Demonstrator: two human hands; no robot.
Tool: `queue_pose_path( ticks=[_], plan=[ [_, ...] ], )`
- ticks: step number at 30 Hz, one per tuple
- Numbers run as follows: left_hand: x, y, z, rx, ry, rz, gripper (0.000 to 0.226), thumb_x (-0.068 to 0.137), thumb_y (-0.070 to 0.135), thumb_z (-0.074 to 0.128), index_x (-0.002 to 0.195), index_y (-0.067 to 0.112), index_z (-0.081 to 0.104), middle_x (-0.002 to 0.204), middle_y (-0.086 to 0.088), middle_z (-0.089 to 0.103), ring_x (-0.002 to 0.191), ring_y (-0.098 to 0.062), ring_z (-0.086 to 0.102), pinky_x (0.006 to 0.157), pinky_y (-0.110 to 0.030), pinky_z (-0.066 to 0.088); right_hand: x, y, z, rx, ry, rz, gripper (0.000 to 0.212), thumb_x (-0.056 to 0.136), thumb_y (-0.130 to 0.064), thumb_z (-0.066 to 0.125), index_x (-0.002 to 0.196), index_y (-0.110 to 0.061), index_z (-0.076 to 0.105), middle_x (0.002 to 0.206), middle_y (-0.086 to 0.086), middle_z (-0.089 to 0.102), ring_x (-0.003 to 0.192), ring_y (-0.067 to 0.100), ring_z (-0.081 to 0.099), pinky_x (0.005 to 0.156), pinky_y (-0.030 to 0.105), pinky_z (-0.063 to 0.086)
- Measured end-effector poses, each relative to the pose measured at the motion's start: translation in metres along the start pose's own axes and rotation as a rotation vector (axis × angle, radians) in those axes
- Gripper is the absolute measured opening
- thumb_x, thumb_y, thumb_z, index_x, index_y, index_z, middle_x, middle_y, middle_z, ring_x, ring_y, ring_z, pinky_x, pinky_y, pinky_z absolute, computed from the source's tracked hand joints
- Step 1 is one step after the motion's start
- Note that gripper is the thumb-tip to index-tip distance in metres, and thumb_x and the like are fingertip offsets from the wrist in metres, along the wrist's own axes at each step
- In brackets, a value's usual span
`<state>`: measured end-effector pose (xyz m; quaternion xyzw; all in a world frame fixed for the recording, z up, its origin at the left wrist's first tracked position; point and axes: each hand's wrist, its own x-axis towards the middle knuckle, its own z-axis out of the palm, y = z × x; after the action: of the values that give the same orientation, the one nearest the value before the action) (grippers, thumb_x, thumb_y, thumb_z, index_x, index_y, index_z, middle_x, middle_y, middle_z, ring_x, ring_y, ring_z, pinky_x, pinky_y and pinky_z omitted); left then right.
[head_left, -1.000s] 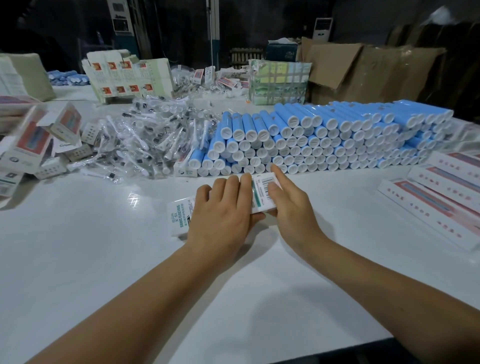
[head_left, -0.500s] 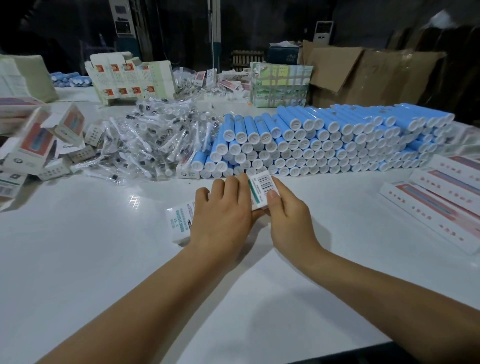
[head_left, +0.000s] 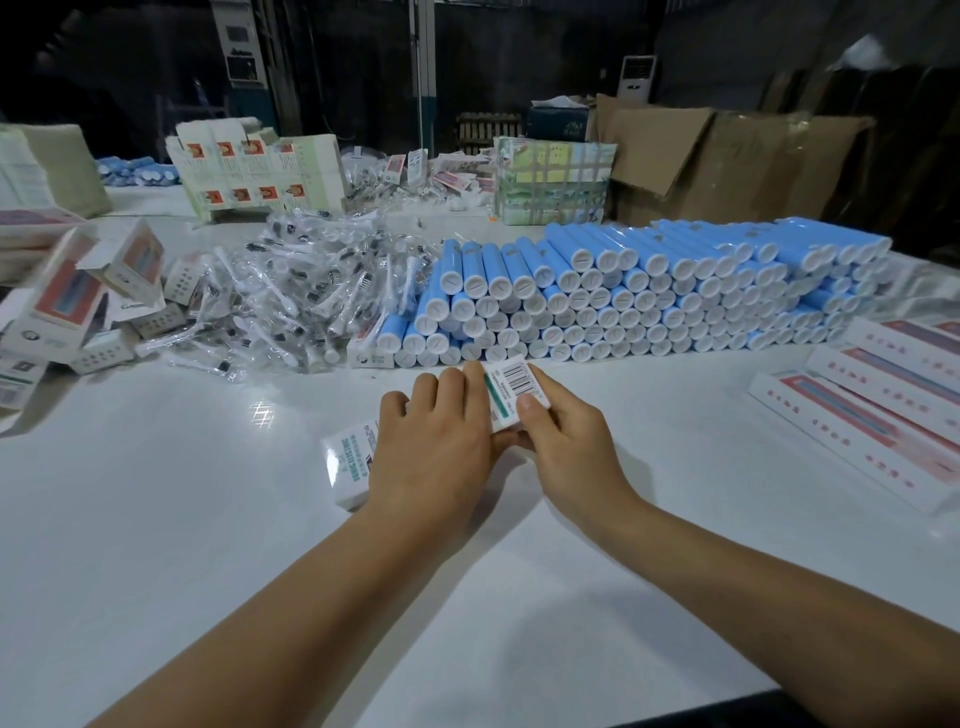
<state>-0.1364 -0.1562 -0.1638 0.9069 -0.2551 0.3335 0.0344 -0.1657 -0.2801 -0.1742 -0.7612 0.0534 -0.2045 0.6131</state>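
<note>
- My left hand (head_left: 431, 441) grips the white box (head_left: 514, 389) mid-length, fingers over top.
- My right hand (head_left: 566, 441) pinches its barcode end, thumb on top, just beside my left hand.

white table (head_left: 156, 519) | carton (head_left: 350, 462) | blue tubes (head_left: 649, 291) | bagged brush heads (head_left: 291, 301) | flat boxes (head_left: 857, 431)

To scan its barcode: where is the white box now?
The white box is central in the head view, under the left hand, its right end pinched by the right hand, before the blue tubes.
</note>
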Motion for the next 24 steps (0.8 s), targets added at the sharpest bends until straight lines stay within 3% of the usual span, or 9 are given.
queue_pose_path(
  ticks=[6,9,11,13,15,18,21,24],
  plan=[
    [0.0,0.001,0.001,0.012,-0.009,0.017,0.064,0.083,0.051,0.06,0.118,-0.002,0.059,0.092,-0.013,0.061,0.078,-0.032,0.057,0.063,-0.04,0.044,0.001,0.003,-0.001,0.014,0.001,0.005,0.037,0.099,-0.019,0.045,0.134,-0.016,0.053,0.113,-0.001,0.068,0.103,0.017,0.065,0.092,0.045,0.052],
    [0.002,0.0,-0.001,-0.006,-0.074,-0.023,0.068,0.087,0.055,0.042,0.124,0.0,0.056,0.1,-0.012,0.062,0.087,-0.032,0.058,0.068,-0.041,0.044,0.001,0.001,0.0,0.055,-0.022,-0.014,0.031,0.099,-0.018,0.046,0.125,-0.029,0.058,0.108,-0.003,0.069,0.1,0.018,0.066,0.091,0.046,0.053],
    [0.006,0.0,-0.005,-0.038,-0.135,-0.079,0.076,0.087,0.059,0.026,0.137,0.004,0.044,0.116,-0.011,0.057,0.102,-0.03,0.054,0.078,-0.041,0.041,0.003,-0.002,0.0,0.145,-0.034,-0.04,0.03,0.099,-0.016,0.045,0.113,-0.04,0.056,0.101,-0.006,0.07,0.097,0.017,0.067,0.089,0.045,0.054],
    [0.011,-0.002,-0.007,-0.143,-0.122,-0.12,0.08,0.086,0.061,0.018,0.143,0.008,0.035,0.125,-0.009,0.051,0.111,-0.029,0.048,0.082,-0.039,0.038,0.003,-0.005,-0.001,0.198,-0.033,-0.069,0.035,0.1,-0.02,0.045,0.125,-0.044,0.041,0.099,-0.009,0.067,0.095,0.013,0.065,0.086,0.039,0.055],
    [0.016,-0.005,-0.011,-0.444,-0.011,-0.156,0.076,0.087,0.064,0.022,0.138,0.012,0.041,0.115,-0.007,0.052,0.102,-0.026,0.049,0.077,-0.036,0.038,0.002,-0.006,-0.002,0.133,-0.059,-0.132,0.042,0.096,-0.029,0.05,0.133,-0.043,0.034,0.104,-0.009,0.063,0.096,0.01,0.062,0.087,0.036,0.053],
    [0.02,-0.012,-0.013,-0.988,0.157,-0.214,0.044,0.091,0.062,0.032,0.114,0.03,0.052,0.1,0.004,0.055,0.092,-0.011,0.05,0.073,-0.019,0.038,-0.002,-0.007,0.001,-0.013,-0.139,-0.163,0.052,0.082,-0.045,0.052,0.13,-0.051,0.034,0.111,-0.021,0.055,0.099,0.002,0.056,0.089,0.03,0.047],
    [0.021,-0.011,-0.021,-1.512,0.172,-0.671,0.035,0.094,0.059,0.037,0.098,0.03,0.058,0.084,0.009,0.069,0.084,-0.007,0.067,0.067,-0.022,0.049,-0.005,-0.006,0.007,-0.254,-0.25,-0.177,0.071,0.078,-0.058,0.053,0.142,-0.048,0.024,0.121,-0.018,0.045,0.105,0.0,0.046,0.09,0.029,0.044],
    [0.02,-0.01,-0.023,-1.982,0.041,-1.075,0.041,0.099,0.051,0.034,0.097,0.02,0.06,0.079,0.002,0.075,0.076,-0.015,0.072,0.065,-0.036,0.054,-0.006,-0.005,0.014,-0.43,-0.279,-0.251,0.071,0.08,-0.056,0.052,0.141,-0.051,0.017,0.125,-0.002,0.044,0.117,0.015,0.045,0.096,0.04,0.045]
  ],
)
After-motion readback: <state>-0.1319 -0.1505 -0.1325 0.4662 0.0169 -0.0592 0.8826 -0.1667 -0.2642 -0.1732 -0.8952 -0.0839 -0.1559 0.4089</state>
